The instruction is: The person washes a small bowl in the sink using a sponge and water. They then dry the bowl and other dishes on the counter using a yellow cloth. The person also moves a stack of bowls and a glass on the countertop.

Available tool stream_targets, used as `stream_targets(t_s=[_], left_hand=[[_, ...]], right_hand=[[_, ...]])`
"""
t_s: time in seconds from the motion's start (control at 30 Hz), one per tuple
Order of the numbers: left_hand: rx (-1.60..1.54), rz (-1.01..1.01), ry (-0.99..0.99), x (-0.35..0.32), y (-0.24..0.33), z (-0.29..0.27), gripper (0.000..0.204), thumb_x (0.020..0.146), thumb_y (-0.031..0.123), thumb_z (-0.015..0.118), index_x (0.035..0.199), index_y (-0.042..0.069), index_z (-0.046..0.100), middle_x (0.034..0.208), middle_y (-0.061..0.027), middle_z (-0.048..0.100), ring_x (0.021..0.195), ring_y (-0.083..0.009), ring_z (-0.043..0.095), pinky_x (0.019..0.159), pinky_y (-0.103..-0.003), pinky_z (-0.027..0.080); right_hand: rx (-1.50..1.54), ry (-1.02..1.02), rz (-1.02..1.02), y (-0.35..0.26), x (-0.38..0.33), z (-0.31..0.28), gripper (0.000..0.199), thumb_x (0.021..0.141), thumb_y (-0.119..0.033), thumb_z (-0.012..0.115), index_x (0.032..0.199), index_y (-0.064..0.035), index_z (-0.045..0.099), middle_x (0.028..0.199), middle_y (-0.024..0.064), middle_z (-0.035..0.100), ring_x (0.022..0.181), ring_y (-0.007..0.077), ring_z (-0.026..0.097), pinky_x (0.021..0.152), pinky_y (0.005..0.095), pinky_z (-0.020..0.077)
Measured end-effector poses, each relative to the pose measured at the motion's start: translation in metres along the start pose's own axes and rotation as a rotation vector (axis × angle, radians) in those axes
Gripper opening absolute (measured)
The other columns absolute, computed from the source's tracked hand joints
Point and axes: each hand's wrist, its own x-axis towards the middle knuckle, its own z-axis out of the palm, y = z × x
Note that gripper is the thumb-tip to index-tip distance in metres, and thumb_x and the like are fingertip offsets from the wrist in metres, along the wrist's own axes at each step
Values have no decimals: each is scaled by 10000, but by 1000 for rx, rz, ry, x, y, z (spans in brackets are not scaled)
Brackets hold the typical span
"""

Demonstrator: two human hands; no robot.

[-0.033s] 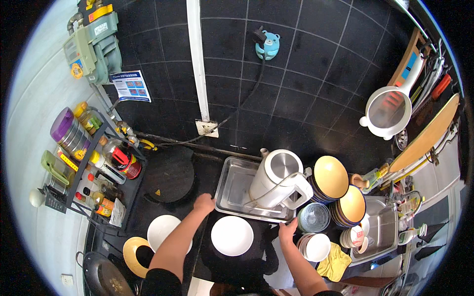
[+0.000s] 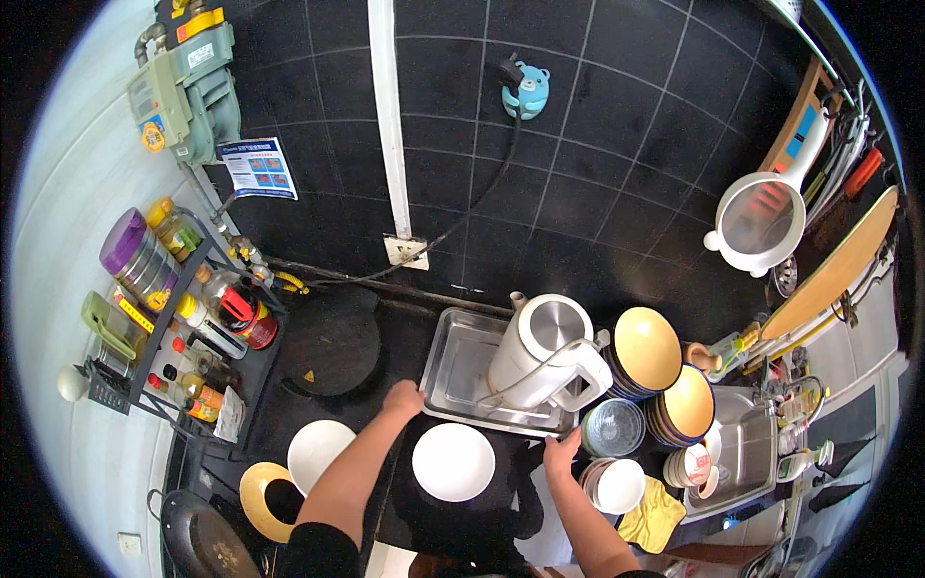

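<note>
A rectangular stainless steel tray [image 2: 461, 364] lies on the black counter against the tiled wall. On its right half stands a white electric kettle [image 2: 523, 364] with a metal lid, its handle toward the right. My left hand [image 2: 404, 397] is closed on the tray's near left corner. At the near right corner, my right hand [image 2: 563, 450] has its fingers closed on the rim; the fingertips are partly hidden. Just in front of the tray, between my forearms, sits a round white dish [image 2: 454, 462]. Glass bowls [image 2: 615, 427] stand right beside the tray's right end.
Stacked yellow-lined bowls [image 2: 646, 349], small white bowls [image 2: 617, 485] and a yellow cloth [image 2: 653, 513] crowd the right, before the sink [image 2: 747, 438]. To the left are a round black board [image 2: 332, 342], another white dish [image 2: 321, 456], a frying pan [image 2: 207, 539] and a bottle rack [image 2: 198, 265].
</note>
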Motion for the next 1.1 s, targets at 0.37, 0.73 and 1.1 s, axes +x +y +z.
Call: stream_targets(t_s=[0.37, 0.73, 1.1], left_hand=[[-64, -238, -74, -6, 6, 4, 323, 692, 113, 565, 992, -7, 580, 1061, -223, 540, 1016, -326, 518, 854, -371, 425], [61, -259, 65, -20, 9, -20, 250, 704, 131, 598, 925, 13, 606, 1005, -177, 583, 960, -296, 561, 792, -357, 465], [423, -130, 154, -28, -7, -43, 139, 730, 107, 555, 823, 54, 643, 880, -143, 624, 839, -279, 608, 686, -352, 499]], right_hand=[[127, -54, 8, 6, -1, 0, 797, 667, -33, 613, 1305, 60, 145, 1345, 218, 133, 1260, 321, 165, 1035, 353, 163], [481, -277, 84, 5, -2, 10, 789, 717, -13, 590, 1318, 67, 85, 1277, 184, 319, 1137, 252, 380, 923, 303, 325], [489, -382, 131, -38, -23, 16, 633, 729, 3, 557, 1277, 79, 249, 1226, 172, 418, 1049, 212, 471, 879, 284, 370]])
